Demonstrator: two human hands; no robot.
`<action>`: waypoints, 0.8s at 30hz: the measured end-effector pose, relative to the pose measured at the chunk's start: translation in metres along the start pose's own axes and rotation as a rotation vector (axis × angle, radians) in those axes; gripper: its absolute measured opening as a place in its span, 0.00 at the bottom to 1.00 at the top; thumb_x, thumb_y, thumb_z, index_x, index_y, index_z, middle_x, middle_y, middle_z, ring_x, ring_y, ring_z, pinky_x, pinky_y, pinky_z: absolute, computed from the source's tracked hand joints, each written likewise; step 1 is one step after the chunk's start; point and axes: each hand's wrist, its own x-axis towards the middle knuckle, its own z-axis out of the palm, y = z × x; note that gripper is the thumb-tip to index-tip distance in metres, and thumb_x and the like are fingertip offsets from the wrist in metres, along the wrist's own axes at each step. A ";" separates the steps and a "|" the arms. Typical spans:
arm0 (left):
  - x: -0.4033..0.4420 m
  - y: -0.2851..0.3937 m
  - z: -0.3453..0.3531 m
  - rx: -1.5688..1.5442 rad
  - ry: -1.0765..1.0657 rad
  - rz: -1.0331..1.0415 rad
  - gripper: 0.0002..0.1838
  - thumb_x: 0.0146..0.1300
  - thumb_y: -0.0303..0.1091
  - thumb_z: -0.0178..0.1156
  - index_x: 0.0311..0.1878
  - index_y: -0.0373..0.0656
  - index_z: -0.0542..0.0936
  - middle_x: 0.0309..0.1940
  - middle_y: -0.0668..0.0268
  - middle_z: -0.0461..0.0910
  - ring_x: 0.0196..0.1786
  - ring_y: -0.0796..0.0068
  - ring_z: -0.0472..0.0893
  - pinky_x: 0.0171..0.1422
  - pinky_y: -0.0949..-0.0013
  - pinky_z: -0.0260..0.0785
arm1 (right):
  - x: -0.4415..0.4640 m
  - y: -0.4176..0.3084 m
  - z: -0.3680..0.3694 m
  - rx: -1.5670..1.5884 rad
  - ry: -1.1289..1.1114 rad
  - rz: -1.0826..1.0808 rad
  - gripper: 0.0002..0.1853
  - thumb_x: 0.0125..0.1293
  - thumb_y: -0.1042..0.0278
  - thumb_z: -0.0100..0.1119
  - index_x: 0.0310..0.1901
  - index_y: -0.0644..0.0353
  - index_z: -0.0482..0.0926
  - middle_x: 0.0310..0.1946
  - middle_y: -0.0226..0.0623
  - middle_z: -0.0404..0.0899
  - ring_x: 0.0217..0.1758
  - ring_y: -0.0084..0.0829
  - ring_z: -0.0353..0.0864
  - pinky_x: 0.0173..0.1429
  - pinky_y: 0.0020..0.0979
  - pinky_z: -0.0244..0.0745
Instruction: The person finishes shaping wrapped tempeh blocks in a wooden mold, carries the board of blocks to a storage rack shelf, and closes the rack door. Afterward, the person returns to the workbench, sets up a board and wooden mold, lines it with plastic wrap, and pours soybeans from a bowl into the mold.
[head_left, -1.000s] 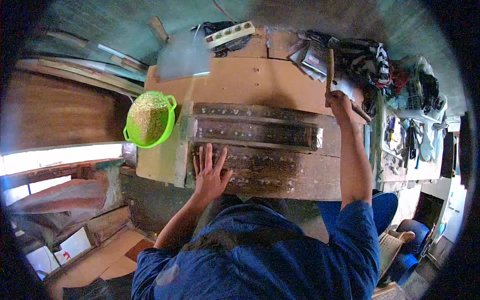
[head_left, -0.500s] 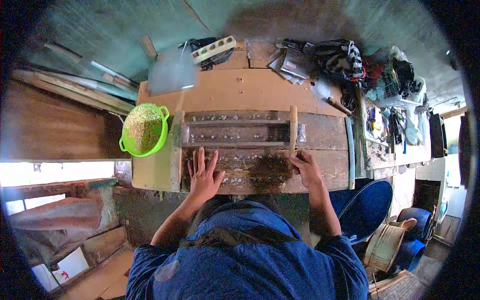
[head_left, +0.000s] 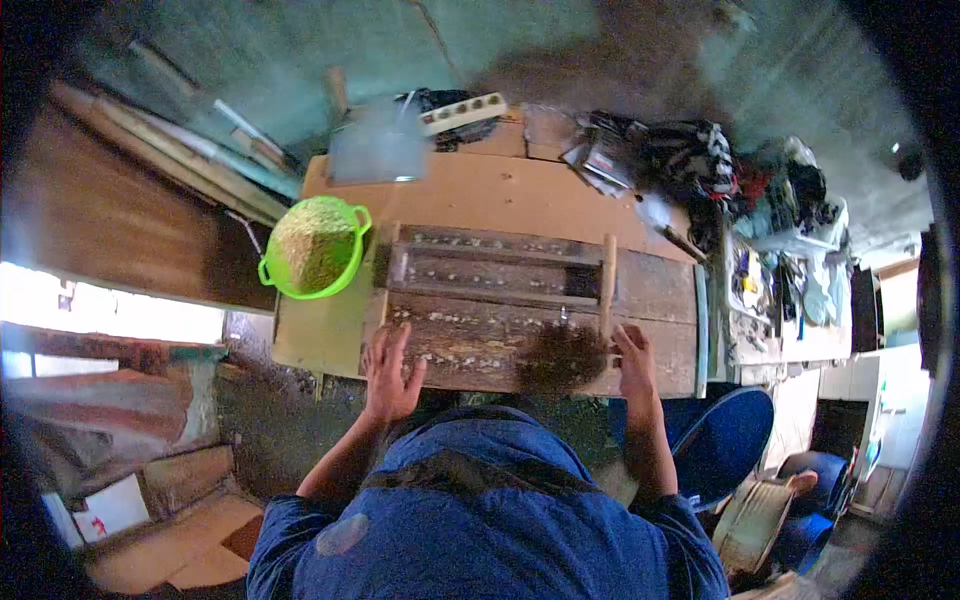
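My left hand (head_left: 390,375) lies palm down, fingers spread, at the near left of a worn wooden board (head_left: 460,345) dotted with rows of small pale bits. My right hand (head_left: 634,360) is at the board's near right, beside the lower end of a light wooden stick (head_left: 608,280); its fingers are loosely apart, and I cannot tell whether they touch the stick. Thin wooden slats (head_left: 500,295) run crosswise to the stick's left. Close to my right hand sits a dark brown patch (head_left: 562,357), perhaps loose material. Above it is a small shiny piece (head_left: 563,314).
A green colander (head_left: 315,285) full of pale, grain-like material stands left of the board. Behind lie a power strip (head_left: 463,114), a clear sheet (head_left: 378,150), papers (head_left: 600,165) and dark bags (head_left: 690,155). A blue round tub (head_left: 725,435) stands below right.
My right hand has loosened from the stick's lower end and sits slightly lower beside it. My left hand has drawn back toward the near edge. The camera view has shifted.
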 end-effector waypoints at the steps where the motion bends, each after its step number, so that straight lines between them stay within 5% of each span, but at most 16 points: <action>1: -0.003 -0.008 -0.004 0.006 0.014 -0.018 0.34 0.68 0.41 0.58 0.74 0.43 0.62 0.69 0.47 0.59 0.71 0.41 0.60 0.75 0.43 0.49 | -0.001 0.006 -0.008 -0.038 0.070 -0.077 0.11 0.68 0.57 0.65 0.43 0.55 0.81 0.32 0.22 0.78 0.31 0.17 0.73 0.30 0.24 0.64; 5: -0.003 -0.044 -0.018 -0.081 0.331 -0.261 0.36 0.71 0.43 0.55 0.74 0.34 0.55 0.70 0.45 0.58 0.70 0.45 0.60 0.74 0.47 0.51 | -0.011 0.010 -0.018 -0.082 0.184 -0.311 0.12 0.69 0.58 0.64 0.45 0.56 0.80 0.34 0.23 0.78 0.31 0.17 0.73 0.30 0.23 0.62; 7: 0.006 -0.072 -0.016 -0.363 0.553 -0.393 0.37 0.74 0.45 0.52 0.75 0.34 0.51 0.73 0.46 0.53 0.71 0.49 0.59 0.74 0.47 0.51 | -0.015 0.010 -0.017 -0.094 0.200 -0.355 0.12 0.69 0.58 0.64 0.45 0.57 0.80 0.34 0.23 0.78 0.31 0.17 0.72 0.30 0.22 0.62; 9: 0.017 -0.098 -0.018 -0.443 0.538 -0.541 0.39 0.75 0.48 0.51 0.78 0.40 0.47 0.78 0.49 0.44 0.75 0.53 0.55 0.77 0.48 0.47 | -0.019 0.003 -0.011 -0.106 0.222 -0.403 0.12 0.69 0.59 0.64 0.45 0.58 0.80 0.34 0.23 0.77 0.31 0.16 0.71 0.30 0.22 0.61; 11: 0.040 -0.105 -0.024 -0.869 0.706 -0.652 0.42 0.74 0.49 0.53 0.80 0.48 0.43 0.80 0.53 0.38 0.80 0.53 0.47 0.80 0.51 0.44 | -0.027 -0.008 0.001 -0.117 0.212 -0.458 0.06 0.71 0.70 0.60 0.45 0.62 0.78 0.34 0.25 0.75 0.34 0.18 0.69 0.39 0.23 0.65; 13: 0.047 -0.155 -0.004 -1.000 0.726 -0.699 0.45 0.72 0.53 0.56 0.81 0.55 0.41 0.81 0.57 0.35 0.81 0.54 0.44 0.80 0.48 0.43 | -0.028 -0.005 0.003 -0.165 0.198 -0.477 0.08 0.71 0.66 0.61 0.45 0.61 0.78 0.32 0.24 0.75 0.32 0.17 0.69 0.34 0.22 0.63; 16: 0.070 -0.182 -0.002 -1.212 0.587 -0.873 0.53 0.64 0.58 0.64 0.80 0.62 0.38 0.78 0.58 0.49 0.73 0.52 0.64 0.66 0.41 0.64 | -0.037 -0.009 0.016 -0.274 0.178 -0.504 0.10 0.71 0.63 0.62 0.45 0.60 0.79 0.30 0.23 0.75 0.30 0.16 0.69 0.30 0.21 0.60; 19: 0.094 -0.150 -0.029 -1.177 0.577 -1.007 0.51 0.64 0.52 0.65 0.80 0.64 0.40 0.72 0.58 0.59 0.64 0.55 0.71 0.55 0.48 0.72 | -0.036 0.002 0.014 -0.215 0.164 -0.545 0.09 0.71 0.64 0.62 0.45 0.60 0.78 0.30 0.24 0.74 0.30 0.16 0.68 0.31 0.21 0.60; 21: 0.103 -0.181 -0.015 -1.178 0.534 -1.062 0.49 0.64 0.47 0.63 0.79 0.65 0.41 0.70 0.59 0.61 0.62 0.57 0.72 0.52 0.52 0.73 | -0.051 -0.007 0.020 -0.330 0.119 -0.440 0.08 0.68 0.76 0.60 0.48 0.62 0.76 0.38 0.27 0.74 0.38 0.20 0.70 0.42 0.23 0.67; 23: 0.108 -0.191 -0.005 -1.175 0.481 -1.110 0.47 0.65 0.43 0.62 0.79 0.66 0.43 0.68 0.59 0.63 0.59 0.58 0.73 0.49 0.56 0.74 | -0.048 0.003 0.021 -0.307 0.153 -0.441 0.09 0.67 0.77 0.60 0.48 0.62 0.76 0.37 0.26 0.74 0.39 0.20 0.70 0.43 0.24 0.68; 24: 0.110 -0.189 -0.006 -1.161 0.570 -1.087 0.40 0.65 0.40 0.61 0.75 0.62 0.50 0.64 0.61 0.67 0.54 0.60 0.75 0.43 0.60 0.75 | -0.048 0.004 0.022 -0.286 0.121 -0.457 0.09 0.67 0.77 0.60 0.48 0.62 0.76 0.37 0.26 0.74 0.39 0.20 0.71 0.44 0.23 0.68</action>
